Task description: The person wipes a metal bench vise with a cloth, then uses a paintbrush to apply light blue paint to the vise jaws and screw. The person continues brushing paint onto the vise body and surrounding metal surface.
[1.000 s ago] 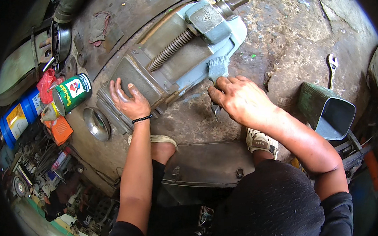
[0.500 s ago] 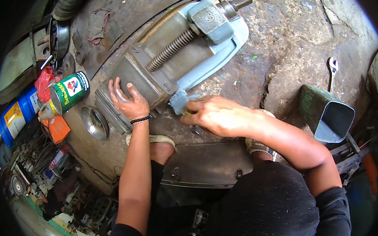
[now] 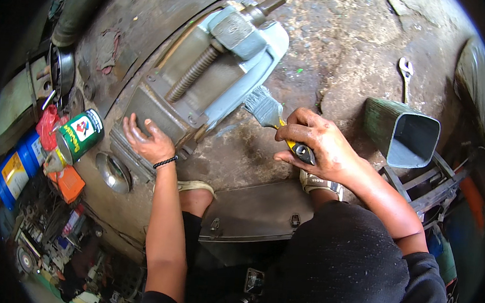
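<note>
A large machine vise (image 3: 165,105) lies on the floor before me, its screw exposed and its far end and right flank coated light blue-grey. My left hand (image 3: 150,141) rests on the near jaw block, fingers spread, holding nothing. In my right hand (image 3: 321,142) is a paintbrush (image 3: 264,105) with a yellow and black handle, gripped between thumb and fingers. Blue-grey paint covers its bristles, which point toward the vise's right side. Whether the bristle tips touch the vise I cannot tell.
At left stand a green tin can (image 3: 79,136), a blue bucket (image 3: 17,162), an orange box (image 3: 64,184) and a metal bowl (image 3: 113,172). To the right are a square metal tube (image 3: 380,121) and an adjustable wrench (image 3: 407,78). A metal case (image 3: 255,210) lies between my feet.
My right hand has turned and drawn the brush away from the vise's near right corner, so bristles and handle now show. My left hand stays on the vise; the whole view has shifted slightly.
</note>
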{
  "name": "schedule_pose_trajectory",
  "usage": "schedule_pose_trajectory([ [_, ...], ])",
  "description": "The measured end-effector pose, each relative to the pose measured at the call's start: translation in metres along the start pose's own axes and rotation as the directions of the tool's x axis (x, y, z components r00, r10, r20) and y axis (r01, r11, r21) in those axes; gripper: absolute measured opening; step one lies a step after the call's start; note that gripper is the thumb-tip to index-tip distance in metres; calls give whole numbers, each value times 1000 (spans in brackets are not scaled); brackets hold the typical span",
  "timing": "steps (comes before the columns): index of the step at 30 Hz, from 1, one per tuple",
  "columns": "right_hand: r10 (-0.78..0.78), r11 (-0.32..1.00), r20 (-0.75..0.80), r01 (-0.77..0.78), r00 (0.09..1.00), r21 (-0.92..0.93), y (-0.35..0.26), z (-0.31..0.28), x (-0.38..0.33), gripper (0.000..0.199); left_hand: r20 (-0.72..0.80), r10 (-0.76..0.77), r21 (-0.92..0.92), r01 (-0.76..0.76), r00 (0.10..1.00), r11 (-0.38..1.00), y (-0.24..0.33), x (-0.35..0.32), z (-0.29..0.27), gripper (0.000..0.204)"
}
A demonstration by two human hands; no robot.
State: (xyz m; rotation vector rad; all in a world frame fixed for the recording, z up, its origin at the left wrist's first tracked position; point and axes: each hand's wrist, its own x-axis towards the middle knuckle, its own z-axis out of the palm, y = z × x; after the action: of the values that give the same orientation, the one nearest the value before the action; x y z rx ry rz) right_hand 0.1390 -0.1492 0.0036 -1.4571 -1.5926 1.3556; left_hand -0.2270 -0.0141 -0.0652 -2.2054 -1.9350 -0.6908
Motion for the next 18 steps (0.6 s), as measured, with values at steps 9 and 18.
schedule_pose_trajectory([
  [9,74,992,-482,-114,873,-56,23,-20,-10,25,33,25,31,-26,999,999,0,1,-1,47],
  [18,8,998,-444,-32,896,-48,42,-26,12,25,25,23,76,-25,999,997,0,0,1,51],
])
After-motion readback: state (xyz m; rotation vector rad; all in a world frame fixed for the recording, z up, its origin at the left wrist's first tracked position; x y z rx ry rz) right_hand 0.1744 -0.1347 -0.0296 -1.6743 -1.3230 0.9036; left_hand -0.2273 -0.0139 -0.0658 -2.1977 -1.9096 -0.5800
